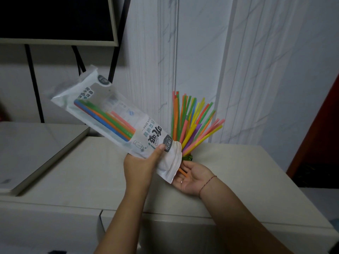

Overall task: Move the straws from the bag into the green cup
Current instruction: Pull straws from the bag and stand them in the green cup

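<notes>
The left hand (142,166) clamped the bag (117,121) near its lower end, thumb pressed across the print, bag tilted up and away to the left with a few straws (108,119) inside. The right hand (192,177) lay palm-up just beneath the bag's mouth, fingers (178,181) spread loose, an orange straw (183,172) resting across them. Behind, the green cup (188,158) stood on the worktop (238,171), bristling with a fan of coloured straws (194,121).
</notes>
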`<state>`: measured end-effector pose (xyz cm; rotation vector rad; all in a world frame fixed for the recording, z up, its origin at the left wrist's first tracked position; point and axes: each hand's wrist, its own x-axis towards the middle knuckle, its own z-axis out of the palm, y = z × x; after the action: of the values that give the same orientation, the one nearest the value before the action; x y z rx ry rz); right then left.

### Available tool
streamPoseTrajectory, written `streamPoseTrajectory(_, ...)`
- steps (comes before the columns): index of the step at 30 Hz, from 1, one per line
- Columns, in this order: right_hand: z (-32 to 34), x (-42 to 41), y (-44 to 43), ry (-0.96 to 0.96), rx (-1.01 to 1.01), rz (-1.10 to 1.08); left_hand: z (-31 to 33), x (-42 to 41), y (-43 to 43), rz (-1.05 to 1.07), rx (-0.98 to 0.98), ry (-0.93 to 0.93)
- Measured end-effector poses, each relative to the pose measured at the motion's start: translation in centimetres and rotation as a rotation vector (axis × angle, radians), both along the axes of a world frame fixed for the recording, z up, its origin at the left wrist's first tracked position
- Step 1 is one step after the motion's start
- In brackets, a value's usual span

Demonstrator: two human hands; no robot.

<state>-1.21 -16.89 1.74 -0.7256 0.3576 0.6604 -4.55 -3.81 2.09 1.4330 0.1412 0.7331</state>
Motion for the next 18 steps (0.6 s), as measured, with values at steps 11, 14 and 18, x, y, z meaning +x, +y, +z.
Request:
streamPoseTrajectory(11,0.1,-0.19,-0.03,0.034,-0.026,0.001,0.73,-0.8,-0.09,0.051,-0.091,-0.022)
streamPoseTrajectory(14,0.05,-0.07,-0.01,0.04,-0.034,0.004,0.58,-0.8,-0.14,0.059,-0.056,-0.01)
streamPoseTrajectory(18,-0.25,0.14,0.01,0.048,-0.035,0.006,0.52,-0.79,-0.25,0.037,-0.072,0.022)
